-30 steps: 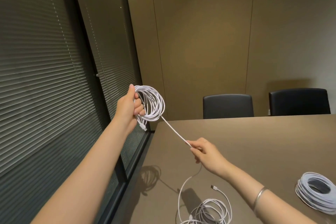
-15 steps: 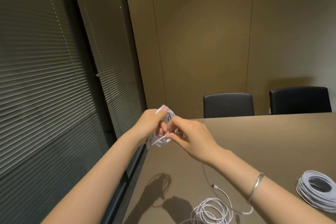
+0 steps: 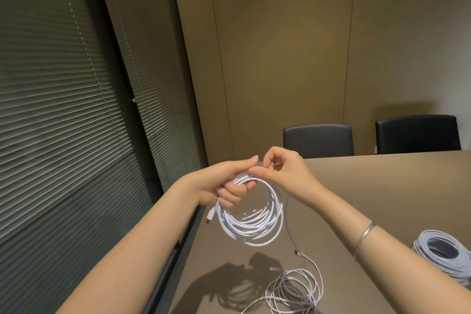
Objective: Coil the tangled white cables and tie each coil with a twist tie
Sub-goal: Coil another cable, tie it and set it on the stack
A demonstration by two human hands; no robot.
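White cable wound into a round coil (image 3: 251,216) hangs in the air just above the near-left corner of the brown matte table (image 3: 369,186). The left hand (image 3: 224,181) has its fingers curled through the loop at about eleven o'clock on the ring, thumb laid along the top, gripping the bundled strands. The right hand (image 3: 283,171) meets it at the coil's twelve o'clock, thumb and forefinger pinching the strands there, the other fingers bent above them. A short plug end (image 3: 209,217) dangles from the coil at nine o'clock, below the left hand. From the right side of the ring a single strand drops toward the table, down to a loose tangle of white cable (image 3: 293,290) lying at six o'clock from the coil. Well apart, at four o'clock near the table's right edge, sits a neatly wound pale grey cable coil (image 3: 443,255). A thin silver bangle (image 3: 363,239) circles the right wrist. Two black padded chairs (image 3: 318,140) stand at the table's far side, against a tan panelled wall, and grey slatted blinds (image 3: 63,122) fill the left.
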